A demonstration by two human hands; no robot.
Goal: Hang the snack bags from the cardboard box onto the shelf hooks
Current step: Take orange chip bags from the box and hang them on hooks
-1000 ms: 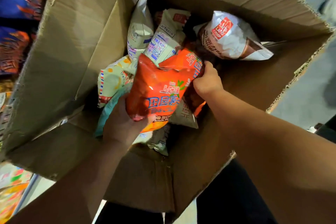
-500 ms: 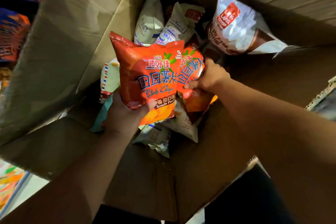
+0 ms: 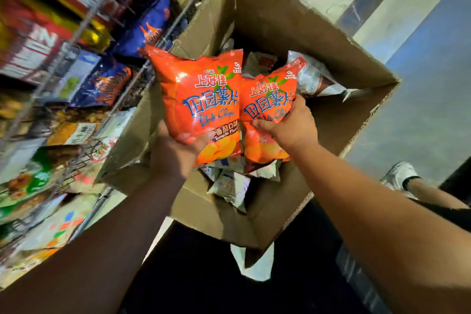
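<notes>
Snack bags (image 3: 201, 99) side by side above cardboard box (image 3: 280, 28), one gripped by left hand (image 3: 178, 154), other by right hand (image 3: 293, 127)

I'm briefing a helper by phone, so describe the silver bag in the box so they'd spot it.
Start at the cardboard box beside the shelf. In its far right corner, behind the orange bag the right hand holds, lies the silver bag. It alone is shiny silver with a brown band; the bags around it are orange or pale.
</notes>
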